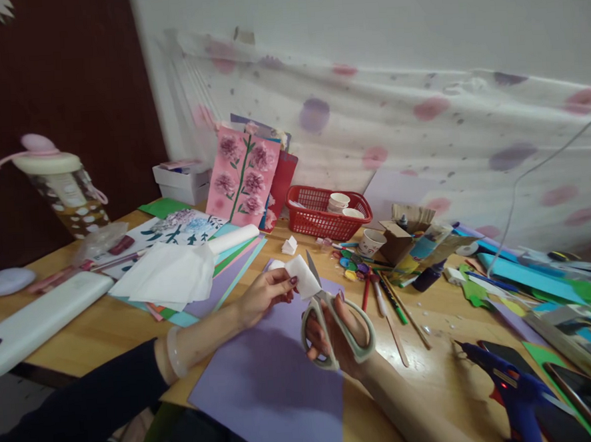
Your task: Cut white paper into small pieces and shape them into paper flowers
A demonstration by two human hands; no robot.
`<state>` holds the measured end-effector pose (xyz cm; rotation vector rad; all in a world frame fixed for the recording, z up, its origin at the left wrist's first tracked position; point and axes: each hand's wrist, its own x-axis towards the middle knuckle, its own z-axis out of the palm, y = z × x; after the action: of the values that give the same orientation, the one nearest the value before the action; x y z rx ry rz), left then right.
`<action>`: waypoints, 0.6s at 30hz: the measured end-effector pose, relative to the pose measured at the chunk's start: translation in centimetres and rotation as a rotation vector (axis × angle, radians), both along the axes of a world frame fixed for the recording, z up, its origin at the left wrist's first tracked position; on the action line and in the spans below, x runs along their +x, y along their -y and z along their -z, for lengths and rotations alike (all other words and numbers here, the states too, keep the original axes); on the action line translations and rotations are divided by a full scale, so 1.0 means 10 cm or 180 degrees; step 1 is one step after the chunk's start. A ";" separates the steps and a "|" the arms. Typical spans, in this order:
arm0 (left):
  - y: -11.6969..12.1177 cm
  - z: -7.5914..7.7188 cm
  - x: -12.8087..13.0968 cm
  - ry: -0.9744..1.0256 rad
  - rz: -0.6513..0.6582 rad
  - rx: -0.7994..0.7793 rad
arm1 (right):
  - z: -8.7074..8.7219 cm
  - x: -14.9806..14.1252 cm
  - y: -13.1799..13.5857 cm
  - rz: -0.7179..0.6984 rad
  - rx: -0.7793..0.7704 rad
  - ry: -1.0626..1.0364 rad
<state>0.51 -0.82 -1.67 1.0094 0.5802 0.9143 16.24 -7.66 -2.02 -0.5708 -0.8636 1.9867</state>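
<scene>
My left hand (267,295) pinches a small folded piece of white paper (303,277) between thumb and fingers. In my right hand (342,331) is a pair of scissors (358,350) with pale handles, my fingers through the loops. The blades are parted and lie at the right edge of the white paper. Below both hands a purple sheet of paper (279,375) lies on the table. Just behind the held paper sits a small folded white paper piece (290,245).
White sheets (169,275) lie over coloured paper at left, near a bottle (68,188). Behind stand a flower picture (242,174) and a red basket (320,216) with cups. At right are paint pots (353,264), brushes, a blue glue gun (510,381) and paper scraps.
</scene>
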 end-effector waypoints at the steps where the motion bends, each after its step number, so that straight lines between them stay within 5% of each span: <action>1: -0.01 0.00 -0.01 -0.0011 -0.0016 0.0042 | 0.01 0.01 0.00 -0.0012 -0.0004 0.0067; 6: -0.04 -0.02 -0.04 -0.0117 -0.0150 0.0434 | -0.02 0.06 -0.01 0.0185 0.0255 0.0674; 10: -0.10 -0.08 -0.10 0.0099 -0.0246 0.0540 | -0.09 0.13 -0.05 0.0897 0.0636 0.1880; 14: -0.13 -0.24 -0.21 0.0572 -0.0068 0.0441 | -0.15 0.21 -0.05 0.1383 0.1756 0.3898; 18: -0.12 -0.31 -0.26 0.0675 0.0291 0.0394 | -0.18 0.22 0.03 0.0848 0.2843 0.5417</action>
<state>-2.04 0.34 1.44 1.0257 0.2999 0.9705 18.46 -7.96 -0.24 -1.6487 -2.2370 0.2951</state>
